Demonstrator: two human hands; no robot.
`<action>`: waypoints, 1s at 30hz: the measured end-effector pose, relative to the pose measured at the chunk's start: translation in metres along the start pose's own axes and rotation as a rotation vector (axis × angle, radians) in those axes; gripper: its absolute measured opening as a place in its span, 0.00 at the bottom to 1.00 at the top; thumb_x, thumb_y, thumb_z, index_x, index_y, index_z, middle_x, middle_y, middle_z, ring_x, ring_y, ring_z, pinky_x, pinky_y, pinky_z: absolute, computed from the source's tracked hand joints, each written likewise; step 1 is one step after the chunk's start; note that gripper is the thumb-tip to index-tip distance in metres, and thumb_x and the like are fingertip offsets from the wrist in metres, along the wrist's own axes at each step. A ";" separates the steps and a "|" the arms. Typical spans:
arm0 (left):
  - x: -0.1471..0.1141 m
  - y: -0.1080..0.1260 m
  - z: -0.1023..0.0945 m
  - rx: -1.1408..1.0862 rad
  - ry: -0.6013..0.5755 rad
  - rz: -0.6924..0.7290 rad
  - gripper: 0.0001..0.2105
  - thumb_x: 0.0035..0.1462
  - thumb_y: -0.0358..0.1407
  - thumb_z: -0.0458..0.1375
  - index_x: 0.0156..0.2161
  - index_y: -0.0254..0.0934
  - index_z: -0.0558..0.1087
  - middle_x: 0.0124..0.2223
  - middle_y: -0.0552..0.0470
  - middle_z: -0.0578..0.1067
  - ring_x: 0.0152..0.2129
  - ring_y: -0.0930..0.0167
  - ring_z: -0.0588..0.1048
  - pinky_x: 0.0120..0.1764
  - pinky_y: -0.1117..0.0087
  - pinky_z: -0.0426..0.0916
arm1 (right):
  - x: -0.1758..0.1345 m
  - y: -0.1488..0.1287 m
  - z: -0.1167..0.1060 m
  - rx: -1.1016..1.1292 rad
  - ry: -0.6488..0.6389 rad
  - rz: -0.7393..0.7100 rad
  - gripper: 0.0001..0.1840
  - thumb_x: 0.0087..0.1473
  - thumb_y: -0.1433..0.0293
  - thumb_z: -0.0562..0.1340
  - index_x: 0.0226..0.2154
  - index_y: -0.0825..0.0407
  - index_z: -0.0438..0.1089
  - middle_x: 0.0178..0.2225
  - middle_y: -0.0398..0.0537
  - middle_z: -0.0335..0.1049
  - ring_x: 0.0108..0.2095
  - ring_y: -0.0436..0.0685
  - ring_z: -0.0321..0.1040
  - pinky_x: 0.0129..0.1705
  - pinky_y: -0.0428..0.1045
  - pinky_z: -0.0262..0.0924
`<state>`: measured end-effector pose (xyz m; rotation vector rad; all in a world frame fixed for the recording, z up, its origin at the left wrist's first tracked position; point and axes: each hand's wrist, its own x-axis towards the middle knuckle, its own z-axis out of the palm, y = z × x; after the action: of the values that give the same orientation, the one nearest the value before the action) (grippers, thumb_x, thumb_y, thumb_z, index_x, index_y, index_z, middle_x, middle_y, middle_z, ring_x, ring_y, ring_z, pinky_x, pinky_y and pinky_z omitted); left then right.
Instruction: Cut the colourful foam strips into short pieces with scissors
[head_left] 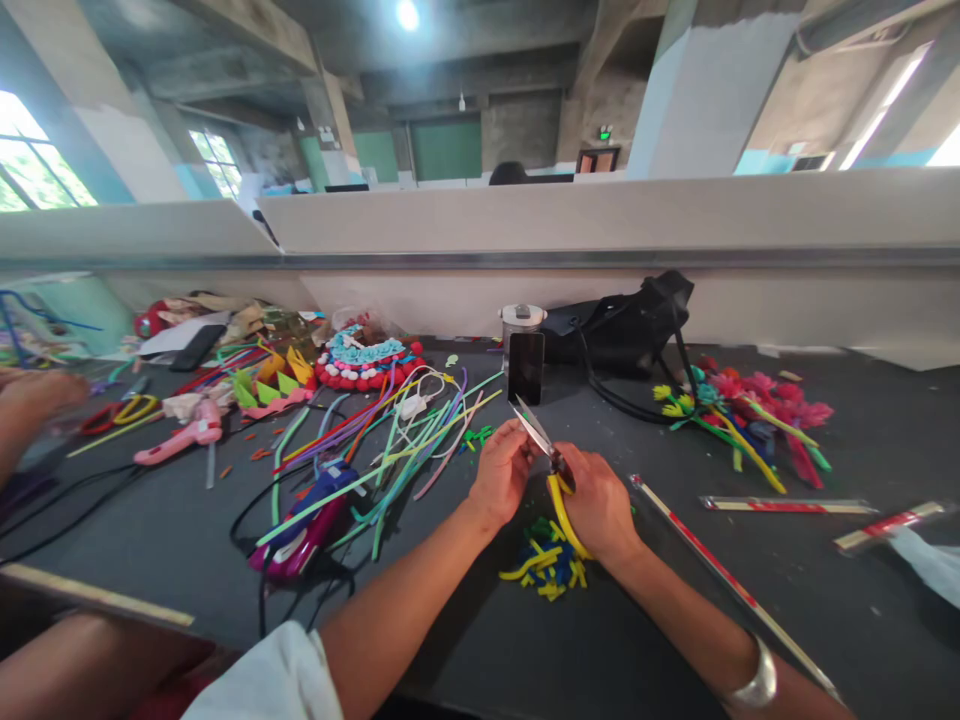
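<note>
My right hand (600, 505) grips a pair of scissors (537, 430) with yellow handles. Their pointed metal blades are parted and aim away from me, up and to the left. Close beside the blades, my left hand (502, 470) has its fingertips pinched together; whatever lies between them is too small to make out. Below both hands, a small heap of cut pipe cleaner pieces (551, 562) in yellow, blue and green rests on the dark table (450, 630). A black phone (526, 367) stands upright just beyond the blades.
Long pipe cleaners (405, 455), a purple glue gun (307, 535) and a pink glue gun (184, 435) lie to the left. Another person's hand (37, 395) is at far left. Fluffy flowers (772, 405), wrapped sticks (735, 580) and a black bag (622, 325) occupy the right side.
</note>
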<state>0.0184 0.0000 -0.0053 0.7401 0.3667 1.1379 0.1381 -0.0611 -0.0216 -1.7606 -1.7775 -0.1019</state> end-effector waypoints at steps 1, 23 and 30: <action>0.000 0.000 0.000 0.003 0.003 0.003 0.07 0.49 0.35 0.60 0.28 0.33 0.69 0.25 0.54 0.70 0.22 0.76 0.66 0.29 0.74 0.60 | 0.000 0.000 0.000 0.001 0.000 0.000 0.16 0.50 0.74 0.57 0.43 0.49 0.67 0.31 0.44 0.69 0.34 0.55 0.63 0.35 0.45 0.51; 0.002 0.005 -0.001 0.068 0.050 0.058 0.07 0.46 0.35 0.62 0.27 0.34 0.70 0.25 0.55 0.69 0.22 0.77 0.65 0.30 0.74 0.59 | -0.001 -0.003 -0.001 -0.052 0.039 0.032 0.16 0.50 0.72 0.57 0.43 0.48 0.69 0.28 0.44 0.67 0.30 0.53 0.62 0.29 0.44 0.48; 0.002 0.006 -0.001 0.051 0.047 0.050 0.06 0.45 0.34 0.63 0.27 0.34 0.70 0.24 0.56 0.68 0.22 0.77 0.64 0.30 0.74 0.58 | -0.002 -0.001 0.000 0.008 0.009 0.033 0.16 0.50 0.73 0.56 0.42 0.49 0.69 0.27 0.44 0.67 0.30 0.53 0.63 0.31 0.44 0.50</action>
<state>0.0147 0.0037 -0.0020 0.7715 0.4197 1.1982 0.1365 -0.0629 -0.0225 -1.7804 -1.7401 -0.0890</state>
